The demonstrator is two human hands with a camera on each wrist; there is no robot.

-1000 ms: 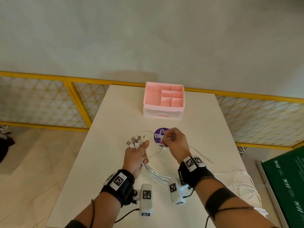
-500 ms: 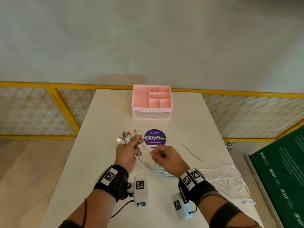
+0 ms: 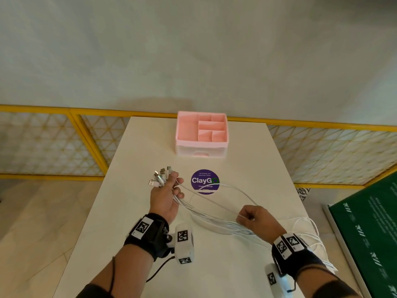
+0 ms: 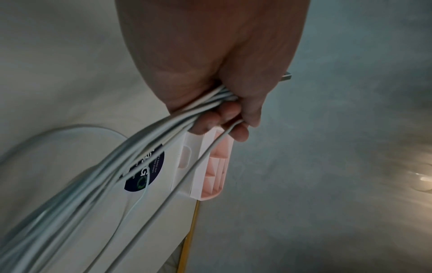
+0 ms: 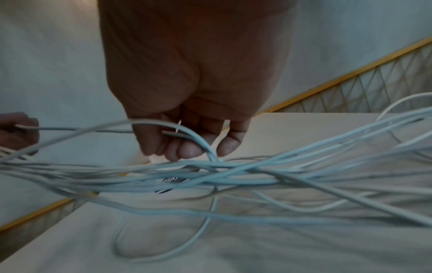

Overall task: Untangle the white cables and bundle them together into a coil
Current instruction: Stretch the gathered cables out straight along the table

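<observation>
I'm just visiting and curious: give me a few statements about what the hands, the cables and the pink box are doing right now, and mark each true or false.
1. The left hand grips a bunch of white cables near their plugs. True.
2. The right hand is open and holds nothing. False: it pinches one cable, drawn out to the right of the bunch.
3. The pink box sits at the far end of the table, with nothing in the compartments that show. True.
4. The cables are already wound into a neat coil. False: they trail loose across the table to its right edge.
5. The purple sticker is on the pink box. False: it lies flat on the table, nearer than the box.
</observation>
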